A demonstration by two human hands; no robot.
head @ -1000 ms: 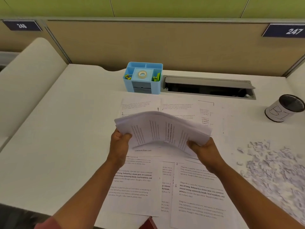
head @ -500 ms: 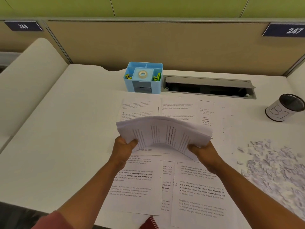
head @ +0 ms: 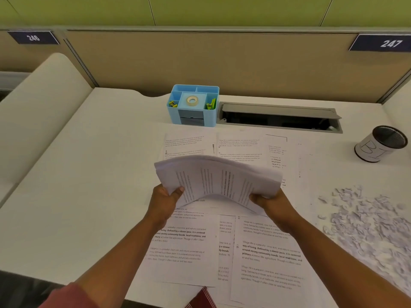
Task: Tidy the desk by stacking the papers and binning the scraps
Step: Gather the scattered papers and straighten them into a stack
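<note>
- Center of frame: I hold a stack of papers above the desk, stack bowed upward in the middle, printed text running sideways.
- My left hand grips the stack's left edge, thumb on top, fingers curled underneath.
- My right hand grips the stack's right lower edge, fingers wrapped round it; thumb is hidden by the paper.
- Below the stack, lower center: loose printed sheets lie flat on the desk, overlapping each other, some reaching the near edge.
- Just above the stack, more sheets lie flat side by side, partly hidden by it.
- Right side of frame: a pile of small paper scraps spread on the desk, well apart from my hands.
- Upper right: a black mesh cup with a white label wrap stands on the desk, beyond the scraps.
- Upper center: a blue desk organizer with a tape roll in its middle and green clips in the side compartments.
- Just right of the organizer: a grey cable tray, lid open.
- Bottom left corner: my reddish sleeve.
</note>
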